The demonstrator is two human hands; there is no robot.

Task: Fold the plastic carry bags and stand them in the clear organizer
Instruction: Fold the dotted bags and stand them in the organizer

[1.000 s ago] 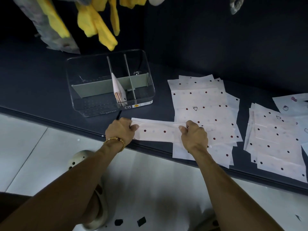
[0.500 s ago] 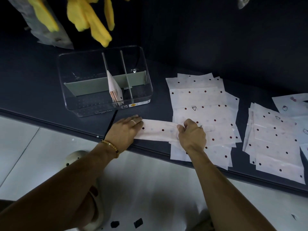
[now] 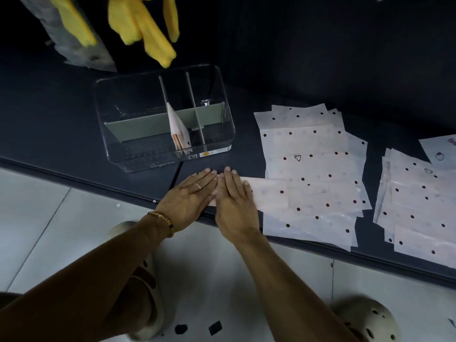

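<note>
Left hand (image 3: 190,196) and right hand (image 3: 233,201) press flat, side by side, on a folded dotted bag (image 3: 269,195) near the clear organizer (image 3: 123,154).

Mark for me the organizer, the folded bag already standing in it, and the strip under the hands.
Organizer (image 3: 227,134): head view, clear right wall near the front corner.
Folded bag (image 3: 176,124): head view, white upper face, leaning on the left divider.
Strip (image 3: 267,192): head view, bare part just right of the right hand (image 3: 234,206).
</note>
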